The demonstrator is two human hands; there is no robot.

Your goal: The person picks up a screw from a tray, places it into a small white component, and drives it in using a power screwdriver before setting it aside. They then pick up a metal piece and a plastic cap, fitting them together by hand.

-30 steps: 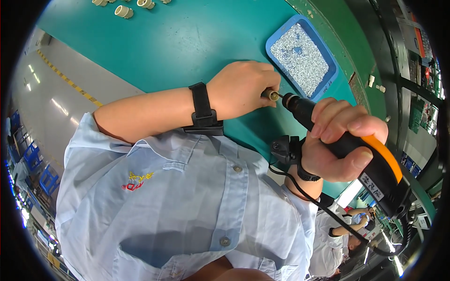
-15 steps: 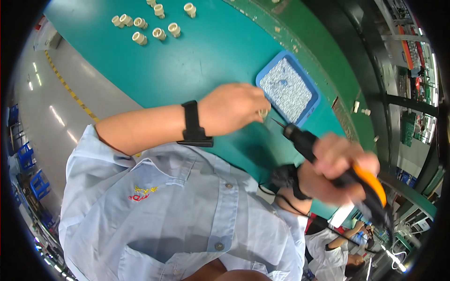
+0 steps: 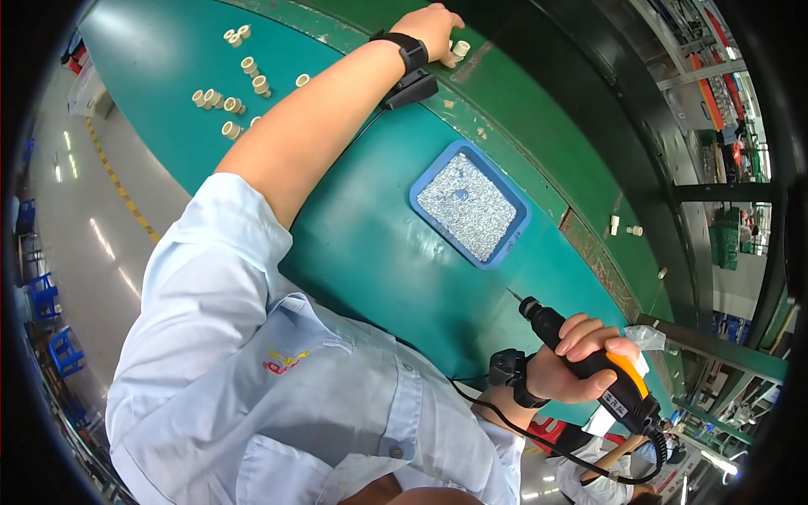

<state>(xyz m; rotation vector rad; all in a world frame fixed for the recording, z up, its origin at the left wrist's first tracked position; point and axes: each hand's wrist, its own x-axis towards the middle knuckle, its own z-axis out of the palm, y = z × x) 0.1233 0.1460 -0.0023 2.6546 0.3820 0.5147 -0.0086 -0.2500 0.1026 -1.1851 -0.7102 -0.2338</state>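
My left hand (image 3: 433, 25) is stretched far out over the green conveyor strip (image 3: 539, 109), its fingers on or right beside a small cream cylindrical part (image 3: 459, 49); whether they grip it is hidden. A black strap circles that wrist. My right hand (image 3: 581, 358) is closed around a black and orange electric screwdriver (image 3: 589, 362), held low at the right with its bit pointing up-left over the teal table (image 3: 370, 252). A blue tray (image 3: 470, 204) of small silvery screws lies between the two hands.
Several cream cylindrical parts (image 3: 231, 97) lie scattered on the teal table at the far left. Two more small parts (image 3: 624, 227) rest on the green strip to the right. A cable runs from the screwdriver. Another person in a pale shirt (image 3: 602, 471) is at the bottom right.
My left hand has left the screwdriver's tip and reached far forward to the conveyor strip. The right hand with the screwdriver has dropped lower and away from the tray.
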